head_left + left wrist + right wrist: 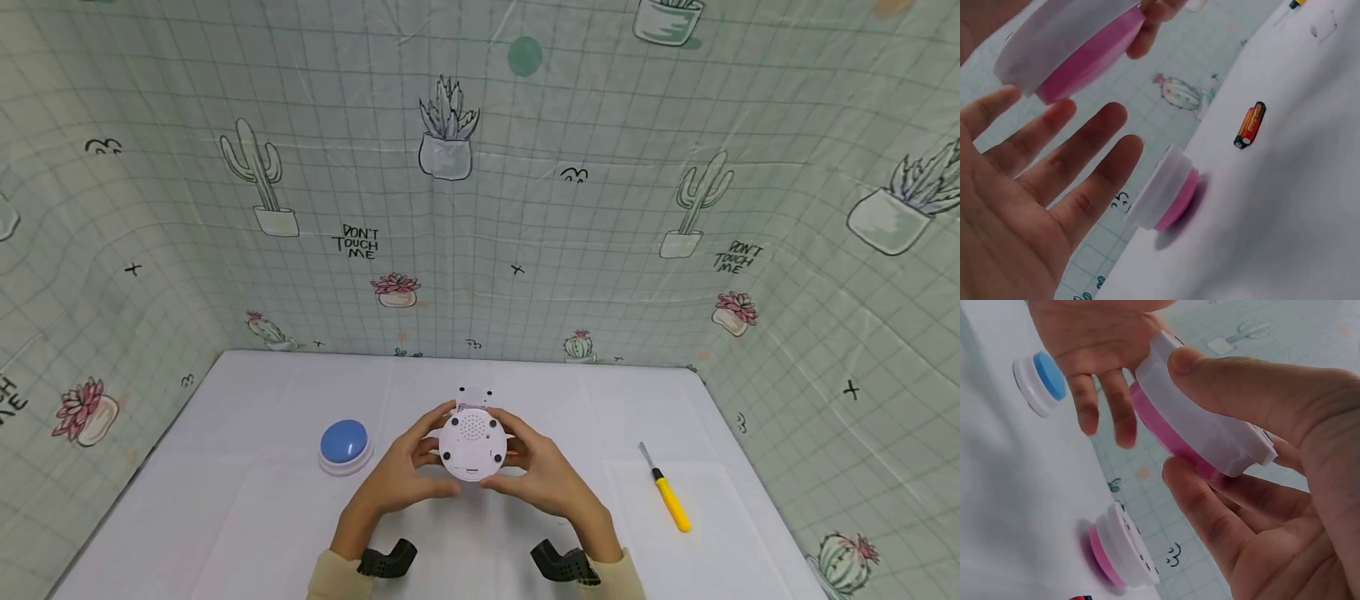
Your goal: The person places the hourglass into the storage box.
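A round white-and-pink push button (pixel 472 446) is held up between both hands, its underside with speaker holes and dark feet facing the head camera. My right hand (pixel 551 479) pinches it, thumb (pixel 1188 361) on the white casing and fingers at the pink side. My left hand (pixel 408 471) holds the opposite edge between thumb and index finger; its other fingers (pixel 1094 131) stretch out fairly straight. Behind, a second pink push button (pixel 1169 194) lies face down on the table, partly hidden in the head view.
A blue-topped push button (pixel 345 446) stands on the white table (pixel 247 533) at left. A yellow-handled screwdriver (pixel 669 496) lies at right. Batteries (pixel 1250 125) lie near the second pink button. Patterned cloth (pixel 480 208) hangs behind and at both sides.
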Available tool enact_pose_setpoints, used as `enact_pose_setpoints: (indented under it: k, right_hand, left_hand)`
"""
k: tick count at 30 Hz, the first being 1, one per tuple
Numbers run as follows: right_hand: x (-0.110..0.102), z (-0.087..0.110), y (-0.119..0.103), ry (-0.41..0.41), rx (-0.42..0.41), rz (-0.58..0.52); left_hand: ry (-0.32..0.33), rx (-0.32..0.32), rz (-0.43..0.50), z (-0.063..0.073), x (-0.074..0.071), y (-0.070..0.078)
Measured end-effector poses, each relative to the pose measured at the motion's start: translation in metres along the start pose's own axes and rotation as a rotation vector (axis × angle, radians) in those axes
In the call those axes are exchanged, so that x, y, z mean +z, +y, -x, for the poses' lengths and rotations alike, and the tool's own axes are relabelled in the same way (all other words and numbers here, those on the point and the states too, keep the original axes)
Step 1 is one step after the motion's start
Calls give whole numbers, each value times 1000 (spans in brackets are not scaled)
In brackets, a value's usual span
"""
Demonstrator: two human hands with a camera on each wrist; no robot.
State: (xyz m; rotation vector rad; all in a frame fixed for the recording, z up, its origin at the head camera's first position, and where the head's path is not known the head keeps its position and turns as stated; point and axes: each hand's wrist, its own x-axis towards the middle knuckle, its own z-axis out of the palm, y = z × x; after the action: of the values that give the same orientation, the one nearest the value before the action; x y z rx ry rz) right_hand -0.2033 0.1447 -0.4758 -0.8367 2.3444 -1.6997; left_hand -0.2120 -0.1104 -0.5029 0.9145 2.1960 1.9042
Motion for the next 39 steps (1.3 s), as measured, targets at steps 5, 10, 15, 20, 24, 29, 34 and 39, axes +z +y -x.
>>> enact_pose_setpoints:
  k: [5,10,15,20,24,29,34,39]
  right_hand:
    - [1,-1,1,-29,14,-30]
    - [2,-2,2,-48,36,-47]
    - [2,-1,4,-44,72,-73]
    - [5,-2,6,-50,76,-89]
    - [8,-4,7,-43,39,-20]
    - [10,-5,5,-1,-3,80]
    - [11,-4,3,64,-72,198]
    - [13,-4,3,170,-188,345]
  left_hand:
    - [9,4,-31,-2,4,0]
    - [25,-29,-50,-3,7,1]
    - [20,-44,-40,-4,8,2]
    - [21,-33,-13,-4,8,0]
    - [32,-29,7,-4,6,-1]
    - [51,-44,-3,-3,4,-1]
    - [61,-36,-10,-3,4,0]
    - [62,-61,-23,-3,6,0]
